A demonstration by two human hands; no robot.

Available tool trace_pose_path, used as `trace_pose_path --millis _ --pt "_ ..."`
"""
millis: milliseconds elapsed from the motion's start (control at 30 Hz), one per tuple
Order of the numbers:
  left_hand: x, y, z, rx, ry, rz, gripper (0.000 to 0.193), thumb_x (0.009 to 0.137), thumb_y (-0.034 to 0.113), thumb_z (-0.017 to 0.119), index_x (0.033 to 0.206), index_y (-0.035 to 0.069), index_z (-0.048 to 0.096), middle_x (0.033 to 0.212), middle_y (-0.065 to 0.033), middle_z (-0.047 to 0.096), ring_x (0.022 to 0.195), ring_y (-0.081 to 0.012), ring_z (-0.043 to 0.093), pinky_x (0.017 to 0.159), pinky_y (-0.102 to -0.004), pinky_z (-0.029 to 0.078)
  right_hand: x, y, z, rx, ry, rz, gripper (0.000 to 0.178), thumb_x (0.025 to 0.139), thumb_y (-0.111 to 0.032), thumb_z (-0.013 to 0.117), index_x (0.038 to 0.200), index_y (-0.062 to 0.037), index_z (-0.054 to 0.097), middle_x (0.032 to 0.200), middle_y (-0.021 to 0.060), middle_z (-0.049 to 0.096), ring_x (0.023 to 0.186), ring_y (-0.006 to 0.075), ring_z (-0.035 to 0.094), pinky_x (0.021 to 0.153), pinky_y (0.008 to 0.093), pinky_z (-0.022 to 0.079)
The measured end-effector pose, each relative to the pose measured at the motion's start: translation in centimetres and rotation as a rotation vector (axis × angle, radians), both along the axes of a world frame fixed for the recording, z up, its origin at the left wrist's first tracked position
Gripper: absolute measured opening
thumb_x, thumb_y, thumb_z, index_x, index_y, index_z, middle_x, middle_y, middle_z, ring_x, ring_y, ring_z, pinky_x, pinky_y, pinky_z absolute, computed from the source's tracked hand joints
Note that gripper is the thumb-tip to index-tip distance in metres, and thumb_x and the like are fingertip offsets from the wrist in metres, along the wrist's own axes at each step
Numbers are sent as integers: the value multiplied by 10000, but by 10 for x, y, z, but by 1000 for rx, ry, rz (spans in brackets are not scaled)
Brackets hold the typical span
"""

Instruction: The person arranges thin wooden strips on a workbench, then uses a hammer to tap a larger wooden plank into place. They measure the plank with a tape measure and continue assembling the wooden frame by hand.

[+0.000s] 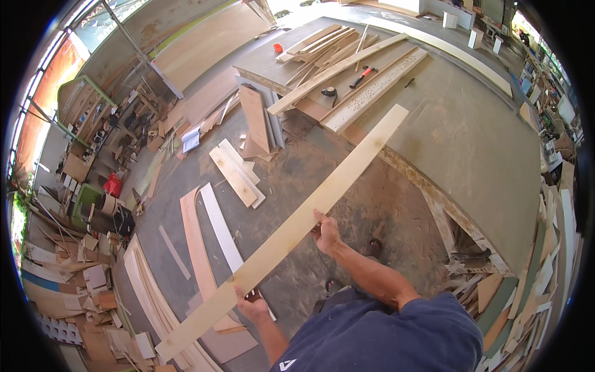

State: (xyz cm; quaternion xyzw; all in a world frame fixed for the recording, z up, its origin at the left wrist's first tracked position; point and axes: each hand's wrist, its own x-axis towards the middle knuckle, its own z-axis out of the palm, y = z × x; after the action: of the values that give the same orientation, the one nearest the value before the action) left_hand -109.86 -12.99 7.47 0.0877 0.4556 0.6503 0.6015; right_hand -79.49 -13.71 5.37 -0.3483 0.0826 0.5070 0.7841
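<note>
A long pale wooden board [291,226] slants across the view, from the lower left up to the worktable's edge at the upper right. My left hand [253,305] grips it toward its lower end, with the thumb on the upper face. Farther along, about the middle of the board, my right hand [326,234] is closed on its near edge. Both hands' fingers are partly hidden under the wood. The board's far end overlaps the large worktable [471,133] in view; I cannot tell whether it touches.
On the table lie a red-handled hammer [363,77], a tape measure [329,92], a speckled plank [375,90] and a pile of strips [328,49]. Boards [235,173] and long planks [201,248] lie on the floor at left. Offcuts [99,297] crowd the lower left.
</note>
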Motion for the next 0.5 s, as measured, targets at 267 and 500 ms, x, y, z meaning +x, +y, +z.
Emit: trace_pose_path --millis 267,500 --pt "17 68 -12 7 50 184 453 948 248 673 1295 -18 552 1231 -174 596 1094 -302 633 898 -437 597 79 29 -6 -110 -180 714 450 993 -391 567 1159 22 630 1082 145 707 946 264 698 786 419 582" --pt "41 101 -53 -72 162 360 429 953 226 624 1302 -18 563 1144 -163 658 1032 -286 665 883 -415 587 265 32 -44 -761 -1155 -259 377 869 -263 727 1111 13 645 895 131 671 752 250 645 726 379 524"
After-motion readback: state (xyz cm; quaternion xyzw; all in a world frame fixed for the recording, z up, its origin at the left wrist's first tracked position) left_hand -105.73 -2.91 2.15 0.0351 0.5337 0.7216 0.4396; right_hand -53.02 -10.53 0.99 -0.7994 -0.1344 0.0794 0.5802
